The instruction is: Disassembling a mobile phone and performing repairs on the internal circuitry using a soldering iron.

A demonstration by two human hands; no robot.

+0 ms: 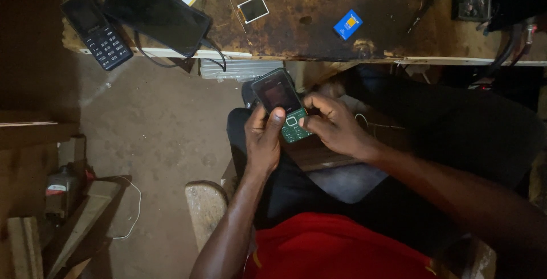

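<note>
Head view: hands [302,131] grip green keypad phone [283,105] below workbench edge [319,58].

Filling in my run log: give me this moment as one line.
left hand: holds green keypad phone | right hand: fingers on its keypad | workbench: black keypad phone, blue card

A worn, stained wooden bench [319,28] runs along the top, its front edge chipped and pale. Below it lies a dusty grey concrete floor [159,136]. Rough timber pieces [80,222] lean at the lower left corner. The light is dim, the left side deep in shadow.
</note>
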